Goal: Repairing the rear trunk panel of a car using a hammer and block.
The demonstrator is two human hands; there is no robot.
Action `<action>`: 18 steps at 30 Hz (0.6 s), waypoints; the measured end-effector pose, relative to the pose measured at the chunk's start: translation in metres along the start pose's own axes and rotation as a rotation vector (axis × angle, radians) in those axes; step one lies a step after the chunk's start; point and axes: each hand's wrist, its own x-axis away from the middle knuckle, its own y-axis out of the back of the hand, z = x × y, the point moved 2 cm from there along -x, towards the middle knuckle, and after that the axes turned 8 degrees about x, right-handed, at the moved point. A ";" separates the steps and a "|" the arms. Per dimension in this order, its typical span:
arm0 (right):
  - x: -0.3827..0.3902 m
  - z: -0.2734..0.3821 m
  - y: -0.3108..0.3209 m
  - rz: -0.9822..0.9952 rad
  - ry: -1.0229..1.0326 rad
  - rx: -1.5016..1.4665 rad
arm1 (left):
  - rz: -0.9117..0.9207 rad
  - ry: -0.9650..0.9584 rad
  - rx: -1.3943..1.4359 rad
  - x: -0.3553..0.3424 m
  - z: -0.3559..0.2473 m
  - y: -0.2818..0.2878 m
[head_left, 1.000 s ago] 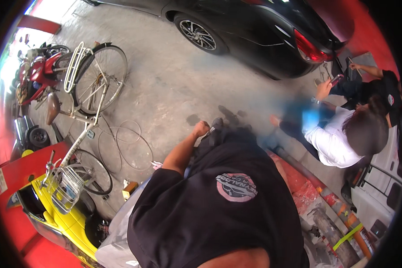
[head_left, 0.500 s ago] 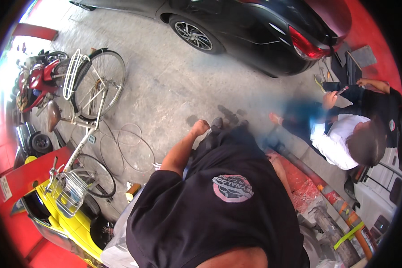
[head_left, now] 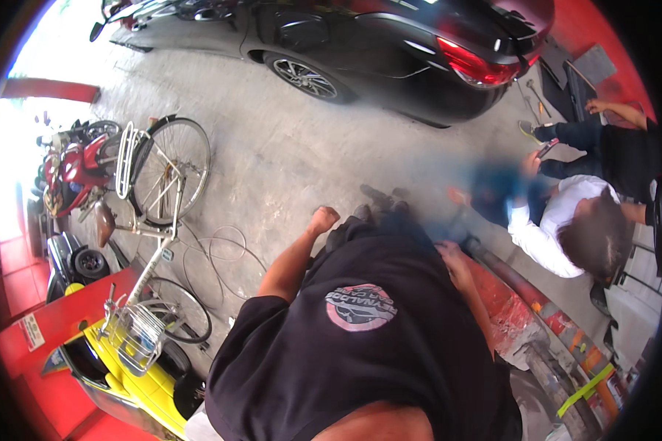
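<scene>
My left hand (head_left: 324, 219) hangs over the concrete floor beside my dark trousers (head_left: 379, 231), its fingers curled in. The inside of that hand is hidden. On my other side, my right hand (head_left: 454, 259) is low by my hip, next to a worn red metal piece (head_left: 496, 294). Blur and the angle hide how its fingers lie, and I see nothing plainly in it. My black shirt (head_left: 294, 367) with a round chest emblem fills the lower middle.
A white bicycle (head_left: 153, 257) and red motorcycle (head_left: 77, 169) stand left, above a yellow car (head_left: 129, 378). A hose (head_left: 228, 253) loops on the floor. Ahead is a black car (head_left: 390, 59). At right, a person in white (head_left: 559, 228) holds a phone (head_left: 546, 148); another in black (head_left: 621, 154) stands close.
My view has shifted, so the bicycle and black car sit differently. My right hand, mostly hidden before, now shows beside my hip. My left hand stays curled at my side.
</scene>
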 end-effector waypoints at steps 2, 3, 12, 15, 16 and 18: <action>-0.012 -0.025 0.009 -0.016 -0.008 0.015 | -0.007 0.029 0.005 -0.006 -0.019 0.005; -0.018 -0.040 0.015 -0.015 0.005 0.134 | -0.022 0.064 0.016 -0.009 -0.030 0.010; -0.047 -0.067 0.035 0.113 -0.064 0.164 | -0.134 0.306 0.335 -0.024 -0.095 0.016; -0.059 -0.053 0.039 0.142 -0.050 0.166 | -0.134 0.255 0.287 -0.027 -0.108 0.008; -0.061 -0.047 0.038 0.153 -0.083 0.174 | -0.139 0.222 0.236 -0.026 -0.111 0.008; -0.067 -0.031 0.035 0.169 -0.103 0.161 | -0.181 0.264 0.201 -0.025 -0.108 0.016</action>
